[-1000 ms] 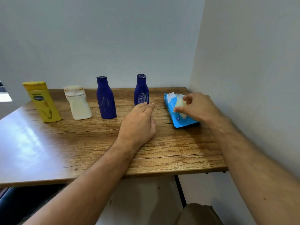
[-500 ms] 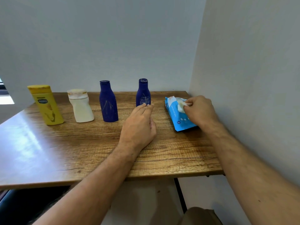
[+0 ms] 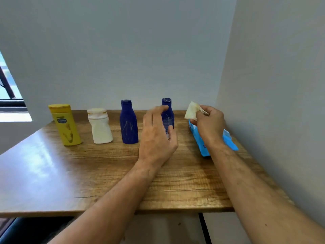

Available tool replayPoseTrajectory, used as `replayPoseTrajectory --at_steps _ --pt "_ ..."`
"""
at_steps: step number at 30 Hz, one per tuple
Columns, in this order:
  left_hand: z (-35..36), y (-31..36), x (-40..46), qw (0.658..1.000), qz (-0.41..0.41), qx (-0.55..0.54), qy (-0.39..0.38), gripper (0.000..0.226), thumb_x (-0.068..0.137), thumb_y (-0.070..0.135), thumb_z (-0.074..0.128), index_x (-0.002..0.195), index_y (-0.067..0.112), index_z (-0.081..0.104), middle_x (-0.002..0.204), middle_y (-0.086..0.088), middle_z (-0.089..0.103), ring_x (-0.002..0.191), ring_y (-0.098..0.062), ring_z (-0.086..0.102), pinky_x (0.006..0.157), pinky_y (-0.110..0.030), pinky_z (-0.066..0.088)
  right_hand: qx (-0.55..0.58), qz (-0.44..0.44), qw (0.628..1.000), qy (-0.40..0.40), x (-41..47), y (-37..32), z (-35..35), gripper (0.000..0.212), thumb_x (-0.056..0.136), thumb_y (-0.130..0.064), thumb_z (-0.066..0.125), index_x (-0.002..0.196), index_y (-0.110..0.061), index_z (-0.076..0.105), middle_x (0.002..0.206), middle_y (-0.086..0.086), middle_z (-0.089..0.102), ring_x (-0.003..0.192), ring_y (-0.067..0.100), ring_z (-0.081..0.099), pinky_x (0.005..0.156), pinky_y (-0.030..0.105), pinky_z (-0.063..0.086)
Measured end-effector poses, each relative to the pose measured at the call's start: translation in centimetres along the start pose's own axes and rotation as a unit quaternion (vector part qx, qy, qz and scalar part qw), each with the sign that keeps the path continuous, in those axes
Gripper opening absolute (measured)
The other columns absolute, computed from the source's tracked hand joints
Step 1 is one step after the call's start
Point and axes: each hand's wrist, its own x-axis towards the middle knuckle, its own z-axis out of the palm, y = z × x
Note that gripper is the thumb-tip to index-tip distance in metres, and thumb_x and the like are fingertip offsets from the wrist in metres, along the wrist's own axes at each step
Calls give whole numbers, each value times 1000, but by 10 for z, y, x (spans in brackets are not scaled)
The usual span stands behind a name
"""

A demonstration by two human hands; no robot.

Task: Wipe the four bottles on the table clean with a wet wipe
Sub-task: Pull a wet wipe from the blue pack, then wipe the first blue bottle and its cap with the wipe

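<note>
A row of bottles stands along the back of the wooden table (image 3: 88, 173): a yellow bottle (image 3: 64, 124), a white bottle (image 3: 99, 128), a dark blue bottle (image 3: 128, 122) and a second dark blue bottle (image 3: 168, 113) at the right. My left hand (image 3: 156, 136) is raised with fingers curled around the front of the right blue bottle; whether it touches I cannot tell. My right hand (image 3: 209, 125) pinches a folded white wet wipe (image 3: 191, 110) above the blue wipe pack (image 3: 228, 140), which lies by the right wall.
Walls close off the back and right side of the table. A window shows at the far left. The table's front edge runs below my forearms, with a dark table leg underneath.
My right hand has pulled a wipe out of the pack and lifted it. My left hand has risen off the table and curled toward the right blue bottle.
</note>
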Motion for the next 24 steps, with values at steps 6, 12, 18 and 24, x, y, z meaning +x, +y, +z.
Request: replayPoseTrajectory --at_steps 6,12,18,24 --pt "22 -3 41 989 -127 -72 3 83 87 35 71 155 17 26 156 0 35 140 -9 36 101 -7 28 0 14 1000 -22 16 -3 39 21 93 -27 64 111 -21 71 100 -8 72 84 6 66 65 15 52" --pt "46 -16 46 975 -182 -122 30 89 73 62 79 139 20 37 132 12 42 115 -4 44 91 -7 35 24 14 999 -37 23 14 58 20 91 -23 66 109 -19 73 97 -4 74 86 11 71 68 23 58" --pt "57 -31 36 969 -205 -133 38 87 63 77 68 127 25 42 115 10 53 110 -9 55 86 -15 45 48 33 997 -42 28 25 58 21 93 -18 62 111 -24 71 99 -7 74 88 11 71 78 35 61" --pt "63 -36 35 964 -229 -130 37 74 65 73 73 117 35 39 107 16 53 106 -12 58 91 -36 56 42 20 999 -27 30 23 56 21 94 -20 62 113 -23 70 105 -4 73 95 13 69 83 37 60"
